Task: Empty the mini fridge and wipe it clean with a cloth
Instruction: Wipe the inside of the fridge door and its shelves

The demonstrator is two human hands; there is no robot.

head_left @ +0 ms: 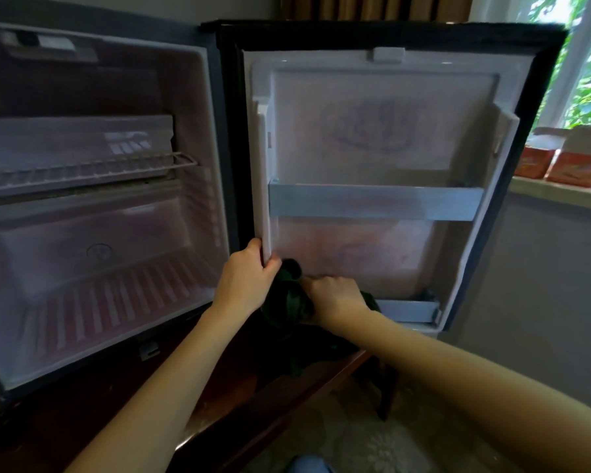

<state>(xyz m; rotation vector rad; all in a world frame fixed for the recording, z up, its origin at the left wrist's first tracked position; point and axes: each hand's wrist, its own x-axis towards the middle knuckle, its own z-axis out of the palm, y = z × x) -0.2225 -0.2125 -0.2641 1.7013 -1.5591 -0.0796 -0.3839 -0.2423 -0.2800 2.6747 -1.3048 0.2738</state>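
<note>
left hand (249, 281) curled round the door liner's inner edge, right hand (335, 297) gripping a bunched dark green cloth (296, 302).
mini fridge (198, 97) sits on a dark wood cabinet (82, 404), door (372, 131) swung open to the right. white cavity, ribbed floor, one wire shelf (82, 172). cloth is low on the door, against the liner. faint embossed mark on door panel, unreadable. two orange boxes (574, 165) on the sill (560, 196), print too blurred to read.
</note>
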